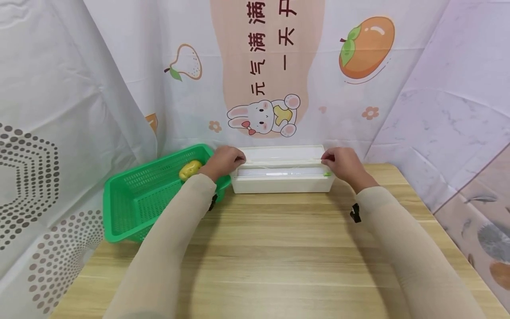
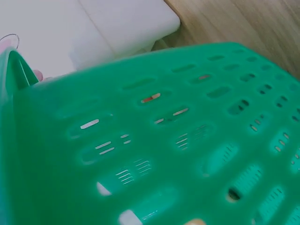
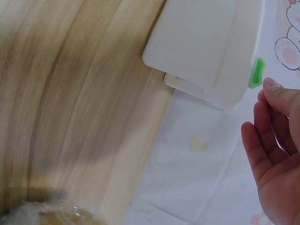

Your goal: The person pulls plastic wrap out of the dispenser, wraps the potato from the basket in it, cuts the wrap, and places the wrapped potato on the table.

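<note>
A long white cling film dispenser box (image 1: 282,185) stands at the back of the table with its lid (image 1: 284,153) raised. Inside lies a roll (image 1: 280,172). A thin edge of clear cling film (image 1: 279,162) stretches between the two hands. My left hand (image 1: 224,161) pinches it near the box's left end; in the left wrist view the green basket hides this hand. Thumb and forefinger of my right hand (image 1: 345,165) pinch the film at the right end, beside a green slide cutter (image 3: 257,73). The film itself is hard to see in the right wrist view.
A green plastic basket (image 1: 119,208) stands at the left, close under my left forearm. A yellow potato-like item (image 1: 190,170) lies in it. Something wrapped in clear plastic (image 3: 56,216) shows at the right wrist view's lower edge. A printed curtain (image 1: 191,119) hangs behind.
</note>
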